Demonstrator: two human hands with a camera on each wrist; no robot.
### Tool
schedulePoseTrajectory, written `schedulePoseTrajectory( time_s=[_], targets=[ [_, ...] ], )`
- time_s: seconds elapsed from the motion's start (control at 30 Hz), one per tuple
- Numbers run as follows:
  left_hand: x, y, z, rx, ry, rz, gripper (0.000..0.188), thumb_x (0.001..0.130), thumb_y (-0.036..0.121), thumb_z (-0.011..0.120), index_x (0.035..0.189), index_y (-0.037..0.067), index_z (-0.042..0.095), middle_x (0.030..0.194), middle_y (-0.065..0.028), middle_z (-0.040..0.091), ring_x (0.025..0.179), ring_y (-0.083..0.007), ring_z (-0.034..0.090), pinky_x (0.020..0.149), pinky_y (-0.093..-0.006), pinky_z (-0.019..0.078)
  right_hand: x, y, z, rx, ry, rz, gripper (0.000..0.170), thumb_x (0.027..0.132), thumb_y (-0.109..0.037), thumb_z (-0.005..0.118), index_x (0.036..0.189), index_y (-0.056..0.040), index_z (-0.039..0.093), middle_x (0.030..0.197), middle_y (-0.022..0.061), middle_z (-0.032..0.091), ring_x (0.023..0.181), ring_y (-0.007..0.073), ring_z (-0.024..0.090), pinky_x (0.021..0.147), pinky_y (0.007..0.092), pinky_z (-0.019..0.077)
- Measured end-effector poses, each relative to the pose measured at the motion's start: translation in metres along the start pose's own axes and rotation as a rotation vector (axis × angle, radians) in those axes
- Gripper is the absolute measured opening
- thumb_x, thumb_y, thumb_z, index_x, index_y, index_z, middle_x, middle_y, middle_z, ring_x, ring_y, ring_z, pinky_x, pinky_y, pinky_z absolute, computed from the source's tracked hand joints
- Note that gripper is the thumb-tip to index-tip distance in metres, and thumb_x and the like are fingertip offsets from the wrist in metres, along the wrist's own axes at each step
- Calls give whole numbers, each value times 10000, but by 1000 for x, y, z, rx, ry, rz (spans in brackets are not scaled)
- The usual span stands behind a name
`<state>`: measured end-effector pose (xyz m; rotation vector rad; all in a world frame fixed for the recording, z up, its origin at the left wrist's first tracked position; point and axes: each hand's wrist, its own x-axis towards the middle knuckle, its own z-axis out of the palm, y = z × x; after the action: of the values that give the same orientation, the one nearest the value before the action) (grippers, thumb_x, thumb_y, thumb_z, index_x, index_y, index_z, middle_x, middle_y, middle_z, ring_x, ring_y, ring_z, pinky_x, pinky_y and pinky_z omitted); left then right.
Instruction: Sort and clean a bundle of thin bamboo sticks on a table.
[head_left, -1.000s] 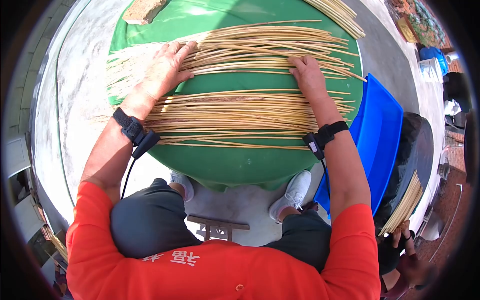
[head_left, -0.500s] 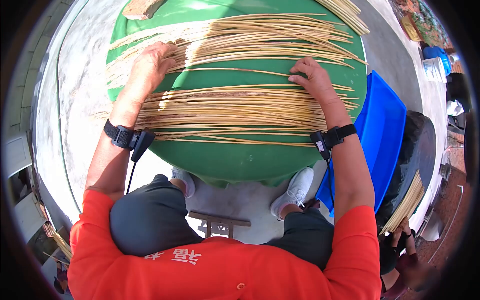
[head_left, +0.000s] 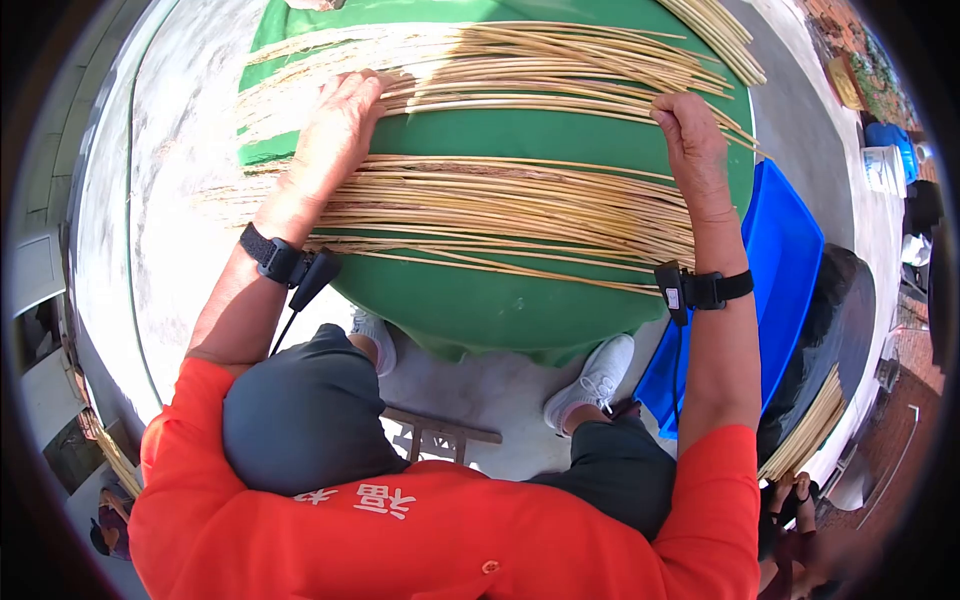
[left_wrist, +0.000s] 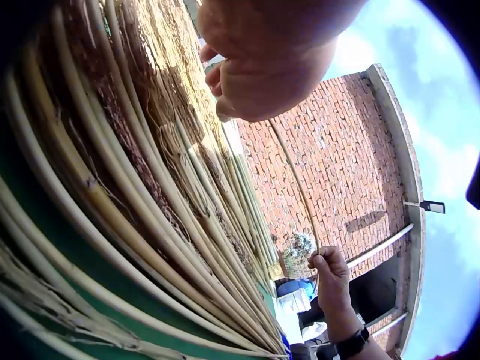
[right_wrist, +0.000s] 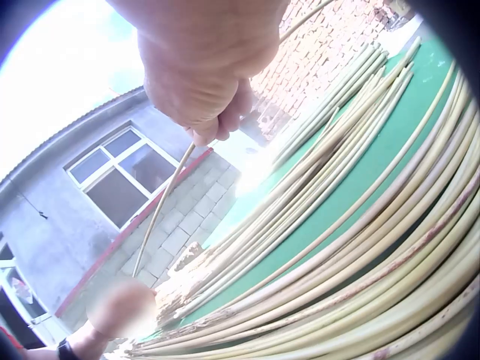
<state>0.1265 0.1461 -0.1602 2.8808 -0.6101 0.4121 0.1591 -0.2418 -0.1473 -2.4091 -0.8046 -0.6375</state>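
My right hand (head_left: 693, 140) pinches a single thin, straw-coloured stalk (left_wrist: 296, 176) near its right end. The same stalk runs across to my left hand (head_left: 345, 115), whose curled fingers hold it near the other end. In both wrist views it hangs raised above the other stalks, slightly bowed. Behind it lies a loose bundle of long stalks (head_left: 560, 70), frayed and pale at the left. A second, denser bundle (head_left: 500, 205) lies nearer my body, under my forearms. The left fingertips are partly hidden in the left wrist view.
A green cloth (head_left: 480, 310) covers the round table. At its back right lie more stalks (head_left: 710, 35), and a brick (head_left: 315, 4) sits at the back left. A blue tub (head_left: 780, 260) stands by the right edge. Beyond it another person's hands (head_left: 795, 490) hold stalks.
Both hands rested on the far bundle, then drew one stalk toward me and lifted it. My right hand has moved right along it. The head view has shifted slightly.
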Motion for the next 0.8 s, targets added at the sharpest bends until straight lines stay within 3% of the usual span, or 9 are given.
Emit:
schedulePoseTrajectory(
  time_s=[0.13, 0.17, 0.23, 0.3, 0.4, 0.47, 0.57, 0.67, 0.8],
  targets=[
    [3, -16, -23, 62, 168, 0, 237, 789, 60, 625, 1024, 71, 600, 1079, -111, 593, 1014, -313, 538, 868, -387, 436, -10, 4, -16, 10, -14, 61, 113, 781, -63, 637, 863, -56, 560, 805, 92, 561, 758, 280, 560, 655, 340, 456],
    [2, -15, -23, 63, 171, -3, 237, 789, 60, 625, 1024, 71, 600, 1079, -111, 593, 1014, -313, 538, 868, -387, 436, -19, 9, -15, 62, -140, 177, 116, 777, -63, 643, 862, -50, 565, 806, 94, 561, 759, 285, 559, 662, 339, 458],
    [-3, -9, -21, -20, -95, -58, 279, 769, 80, 660, 1041, 80, 601, 1080, -99, 598, 1008, -303, 543, 873, -378, 441, -35, 18, -8, 120, -269, 286, 119, 773, -63, 649, 860, -44, 569, 807, 97, 561, 760, 291, 559, 670, 339, 460],
    [-8, 10, -17, -118, 40, -45, 317, 755, 97, 682, 1059, 70, 598, 1069, -105, 602, 1017, -298, 548, 895, -372, 441, -51, 22, 0, 207, -447, 325, 123, 769, -67, 657, 865, -41, 584, 812, 103, 561, 767, 299, 556, 675, 341, 458],
    [-17, 43, -9, -375, -4, 197, 371, 757, 118, 684, 1111, 70, 586, 1149, -129, 572, 1107, -313, 515, 932, -386, 430, -64, 14, 14, 277, -465, 361, 124, 767, -66, 657, 865, -40, 585, 816, 102, 552, 783, 298, 550, 685, 343, 453],
    [-25, 72, 3, -330, -117, 410, 552, 763, 223, 688, 1251, 59, 490, 1294, -177, 465, 1222, -346, 421, 1003, -421, 365, -63, 12, 21, 252, -490, 376, 129, 751, -60, 664, 846, -38, 579, 815, 102, 534, 791, 299, 536, 690, 348, 446],
    [-43, 98, 25, -225, -261, 265, 745, 765, 364, 660, 1356, 32, 351, 1390, -225, 333, 1302, -368, 313, 1067, -450, 270, -62, 11, 24, 152, -490, 306, 134, 762, -28, 654, 854, -19, 556, 814, 91, 506, 779, 262, 527, 702, 319, 437],
    [-48, 104, 30, -175, -300, 299, 833, 770, 450, 619, 1393, 21, 271, 1403, -253, 293, 1322, -376, 270, 1092, -467, 206, -61, 10, 26, 124, -469, 240, 142, 760, -27, 654, 850, -23, 545, 810, 96, 498, 779, 271, 520, 695, 328, 433],
    [-54, 111, 26, -147, -299, 289, 833, 770, 472, 603, 1388, 13, 285, 1418, -251, 275, 1344, -370, 236, 1102, -475, 177, -62, 11, 27, 143, -441, 309, 129, 786, -48, 636, 854, -26, 529, 804, 114, 506, 767, 288, 513, 700, 333, 430]
  ],
)
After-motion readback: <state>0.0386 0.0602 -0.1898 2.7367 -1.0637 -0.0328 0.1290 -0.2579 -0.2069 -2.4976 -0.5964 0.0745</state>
